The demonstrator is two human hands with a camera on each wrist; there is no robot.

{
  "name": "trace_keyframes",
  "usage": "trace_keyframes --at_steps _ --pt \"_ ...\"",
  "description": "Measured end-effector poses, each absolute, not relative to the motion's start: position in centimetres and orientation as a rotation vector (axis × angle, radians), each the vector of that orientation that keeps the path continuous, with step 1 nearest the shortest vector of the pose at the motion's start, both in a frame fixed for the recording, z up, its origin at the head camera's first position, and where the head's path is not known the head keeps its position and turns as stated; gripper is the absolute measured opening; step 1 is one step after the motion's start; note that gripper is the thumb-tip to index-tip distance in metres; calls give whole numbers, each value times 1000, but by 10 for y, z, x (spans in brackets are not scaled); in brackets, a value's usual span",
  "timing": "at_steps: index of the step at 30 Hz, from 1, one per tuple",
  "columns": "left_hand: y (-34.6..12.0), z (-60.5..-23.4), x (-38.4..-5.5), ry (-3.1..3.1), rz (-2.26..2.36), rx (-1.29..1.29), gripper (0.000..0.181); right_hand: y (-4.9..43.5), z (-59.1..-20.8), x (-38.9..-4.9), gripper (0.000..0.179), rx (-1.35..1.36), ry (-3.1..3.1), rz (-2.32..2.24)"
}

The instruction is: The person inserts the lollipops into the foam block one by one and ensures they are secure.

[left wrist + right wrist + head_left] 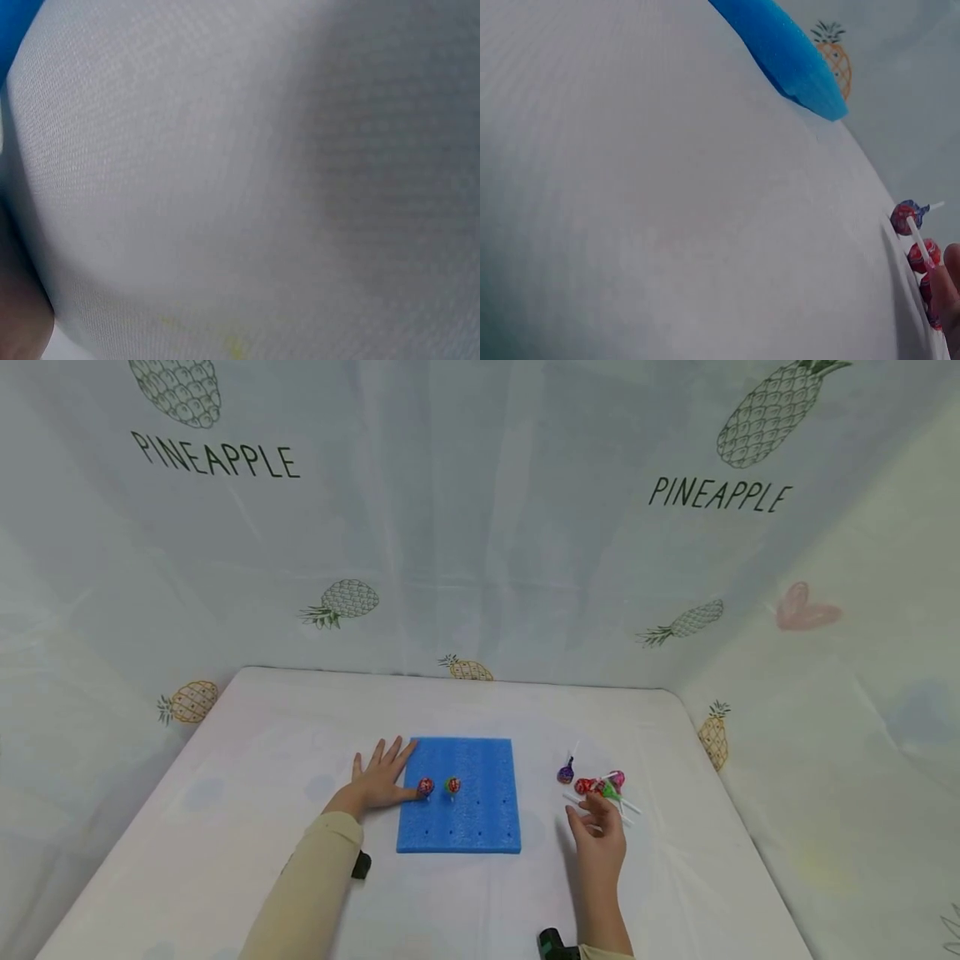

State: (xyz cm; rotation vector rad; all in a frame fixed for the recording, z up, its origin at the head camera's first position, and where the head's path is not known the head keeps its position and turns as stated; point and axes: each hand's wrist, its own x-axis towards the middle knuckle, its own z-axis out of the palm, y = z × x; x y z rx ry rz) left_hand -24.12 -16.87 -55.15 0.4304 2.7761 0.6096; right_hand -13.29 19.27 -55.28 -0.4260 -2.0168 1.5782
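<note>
A blue foam board (487,760) with rows of small holes lies mid-table. Two lollipops, a red one (425,786) and a red-and-green one (453,785), stand on it. Along the board's left edge rests my left hand (378,782), fingers spread, thumb beside the red lollipop. My right hand (602,839) is at a small pile of lollipops, thumb and forefinger bent and apart at the tips. That pile has a red (582,786), a pink (617,778) and a green lollipop (610,791). A purple lollipop (566,772) lies just left of them. Fingers partly hide the pile.
A white cloth covers the table (465,910). Behind it hangs a pale curtain (480,527) printed with pineapples. Black wrist devices show by the left sleeve (362,865) and the right forearm (553,943). The left wrist view is mostly blurred cloth.
</note>
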Motion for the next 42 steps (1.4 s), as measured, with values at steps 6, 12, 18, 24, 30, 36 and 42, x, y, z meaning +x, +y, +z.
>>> trace_keyframes --at_steps 6,12,18,24,30,36,42 --pt "-169 -552 -243 2768 619 423 109 207 -558 -131 40 -511 -2083 1504" --pt "-170 -552 -243 2771 602 435 111 212 -560 -129 42 -613 -2153 1432" --pt "-168 -543 -237 2762 651 456 109 212 -558 -131 39 -694 -2155 1409" --pt "-167 -540 -235 2760 659 447 109 212 -554 -133 36 -760 -2222 1366" --pt "-169 -555 -243 2782 602 428 111 213 -557 -135 34 -780 -2267 1346" --pt "-170 -564 -247 2805 603 430 111 213 -560 -138 32 -768 -2304 1323" --pt "-171 -564 -247 2799 608 428 109 214 -560 -139 32 -776 -2357 1305"
